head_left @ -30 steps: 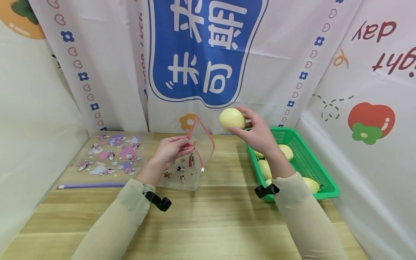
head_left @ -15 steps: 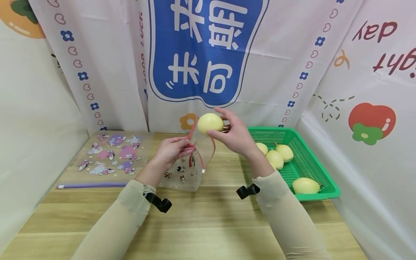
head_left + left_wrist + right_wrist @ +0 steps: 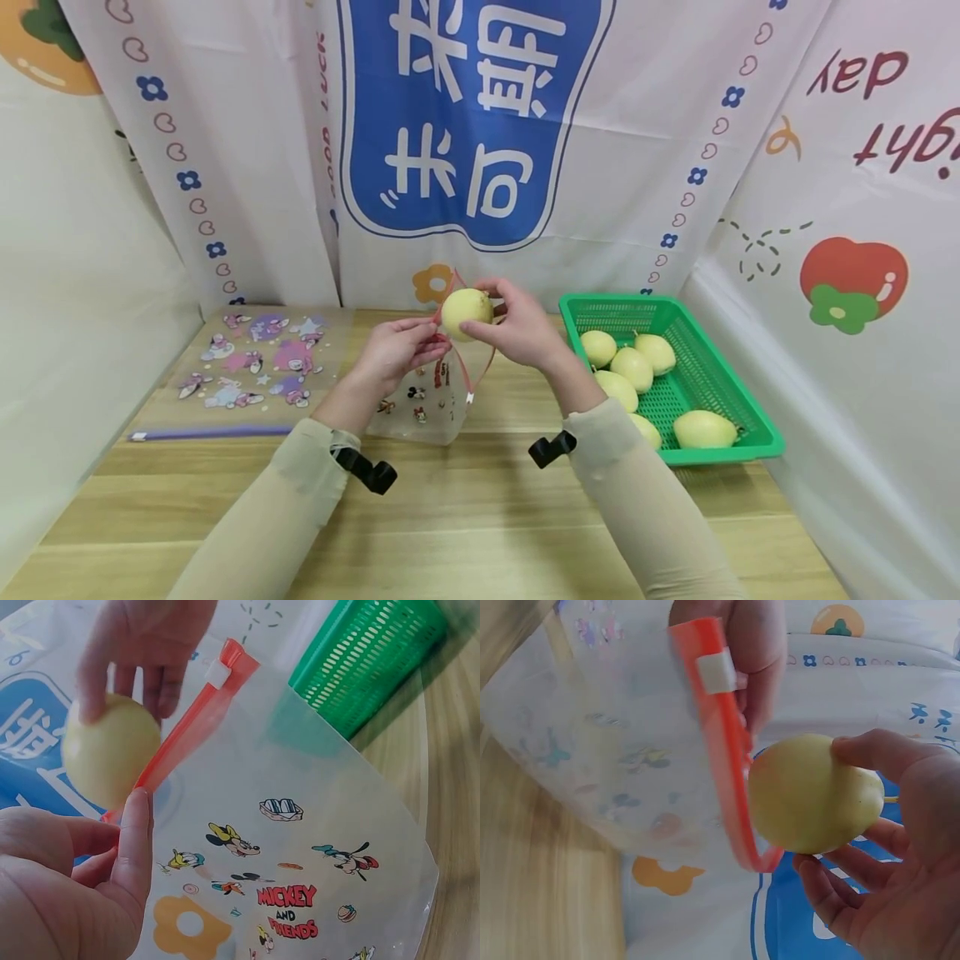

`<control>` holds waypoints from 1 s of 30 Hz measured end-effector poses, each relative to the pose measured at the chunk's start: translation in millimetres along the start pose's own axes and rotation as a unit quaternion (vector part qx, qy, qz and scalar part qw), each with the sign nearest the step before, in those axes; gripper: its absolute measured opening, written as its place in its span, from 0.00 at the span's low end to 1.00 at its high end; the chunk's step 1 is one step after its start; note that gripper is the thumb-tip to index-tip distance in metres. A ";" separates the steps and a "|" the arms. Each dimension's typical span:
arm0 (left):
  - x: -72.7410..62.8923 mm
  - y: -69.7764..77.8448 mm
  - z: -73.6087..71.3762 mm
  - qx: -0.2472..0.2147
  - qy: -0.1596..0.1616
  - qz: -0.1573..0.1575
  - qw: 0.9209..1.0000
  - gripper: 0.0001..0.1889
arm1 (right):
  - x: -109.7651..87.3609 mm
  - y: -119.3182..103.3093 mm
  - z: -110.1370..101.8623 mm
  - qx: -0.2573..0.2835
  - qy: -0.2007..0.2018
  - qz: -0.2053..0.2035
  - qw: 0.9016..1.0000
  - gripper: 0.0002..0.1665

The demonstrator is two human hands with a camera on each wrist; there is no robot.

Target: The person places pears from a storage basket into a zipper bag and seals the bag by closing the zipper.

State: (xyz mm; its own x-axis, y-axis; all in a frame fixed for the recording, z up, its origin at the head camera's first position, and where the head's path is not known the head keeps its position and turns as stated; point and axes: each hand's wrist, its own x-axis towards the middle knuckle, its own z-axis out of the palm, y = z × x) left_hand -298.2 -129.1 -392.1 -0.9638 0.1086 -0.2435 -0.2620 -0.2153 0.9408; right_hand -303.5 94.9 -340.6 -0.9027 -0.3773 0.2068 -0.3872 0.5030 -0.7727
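Note:
My left hand (image 3: 401, 354) pinches the red-edged mouth of a clear zip bag (image 3: 300, 825) printed with small cartoon figures. The bag hangs with its mouth spread, and a white slider (image 3: 218, 674) sits on the red strip. In my right hand (image 3: 522, 325) is a pale yellow pear (image 3: 467, 314), gripped between thumb and fingers with its stem toward the palm. The pear is at the bag's mouth, close beside the red strip (image 3: 724, 757) in the right wrist view. How far it is inside the opening I cannot tell.
To the right, a green plastic basket (image 3: 720, 367) holds several more pears (image 3: 632, 369). A second clear bag (image 3: 247, 358) with purple and pink prints lies flat at the left, its purple slider strip (image 3: 213, 432) along the near edge. Printed cloth (image 3: 637, 150) hangs behind the wooden table (image 3: 450, 533).
The right hand has carried the pear leftward and then down to the bag's mouth. The left hand has kept its hold on the bag, nearly in place.

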 end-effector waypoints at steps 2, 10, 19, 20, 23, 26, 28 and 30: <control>-1.2 1.2 0.6 0.002 0.002 0.000 1.000 0.22 | 1.4 2.5 2.2 -0.024 -0.007 0.004 1.000 0.38; -1.7 6.0 5.1 0.016 0.010 0.011 1.000 0.22 | 6.1 7.3 7.6 -0.174 -0.037 -0.004 0.984 0.37; -5.7 11.1 13.6 0.012 0.008 0.023 1.000 0.22 | 15.4 3.7 13.6 -0.271 -0.103 -0.001 0.957 0.36; -6.3 11.2 14.4 0.009 0.008 0.024 1.000 0.21 | 16.9 3.1 14.6 -0.276 -0.110 -0.001 0.955 0.36; -8.0 11.5 17.0 0.003 0.001 0.028 1.000 0.21 | 20.8 0.5 17.7 -0.276 -0.128 0.005 0.953 0.37; -9.8 13.2 19.4 -0.003 -0.009 0.039 0.999 0.20 | 24.2 -1.5 21.0 -0.265 -0.137 0.012 0.954 0.35; -10.6 15.1 20.9 -0.006 -0.013 0.047 0.999 0.19 | 25.8 -2.5 23.2 -0.258 -0.138 0.018 0.956 0.31; -11.6 17.2 22.3 -0.005 -0.014 0.054 0.998 0.19 | 27.7 -2.5 24.6 -0.245 -0.133 0.017 0.960 0.27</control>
State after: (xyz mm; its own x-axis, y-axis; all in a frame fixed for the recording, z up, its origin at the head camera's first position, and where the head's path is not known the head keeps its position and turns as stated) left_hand -290.4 -112.5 -367.8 -0.9848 0.1109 -0.1334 -0.1565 -0.2364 0.9590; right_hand -322.8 64.0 -347.7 -0.8618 -0.5067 -0.0255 -0.4587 0.7997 -0.3873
